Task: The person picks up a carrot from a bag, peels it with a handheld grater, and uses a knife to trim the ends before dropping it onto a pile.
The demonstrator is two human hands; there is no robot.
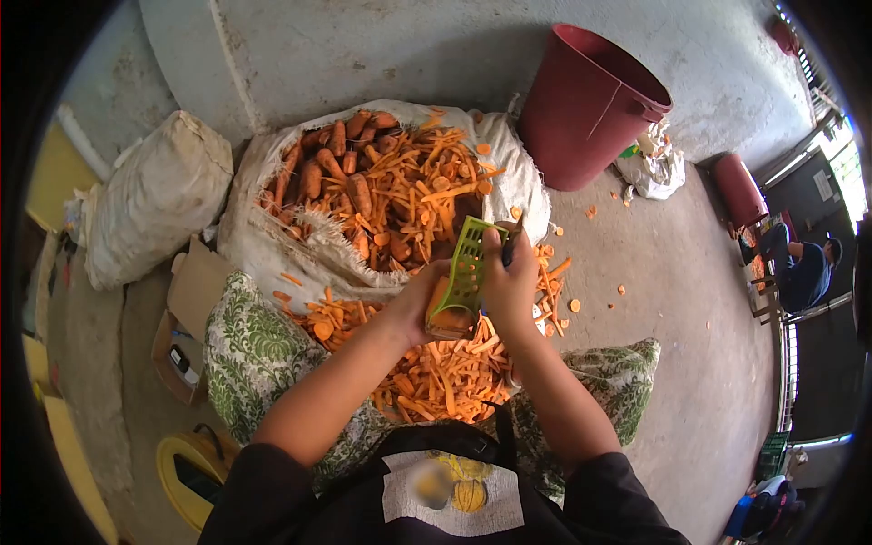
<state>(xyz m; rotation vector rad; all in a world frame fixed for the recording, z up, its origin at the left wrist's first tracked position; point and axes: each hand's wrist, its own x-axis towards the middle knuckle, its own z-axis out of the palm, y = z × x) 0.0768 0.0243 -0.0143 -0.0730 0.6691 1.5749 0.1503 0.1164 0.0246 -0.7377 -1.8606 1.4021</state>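
Note:
My left hand (420, 307) is wrapped round a green plastic tool with rows of holes (468, 263), like a grater, with a clear orange-stained lower end. My right hand (510, 280) is closed against the tool's right side, its thumb along the upper part. A dark handle-like piece (511, 238) shows at the right fingers; what it belongs to is hidden. Below both hands lies a heap of cut carrot strips (445, 381). Just beyond them, an open white woven sack (259, 236) holds whole carrots (312, 179) and more carrot strips (436, 159).
A cracked red bin (581, 109) stands by the wall at upper right, near a white plastic bag (658, 173). At left are a filled sack (163, 200) and a cardboard box (182, 359). Carrot slices (574, 306) are scattered on the floor. A person (807, 272) sits far right.

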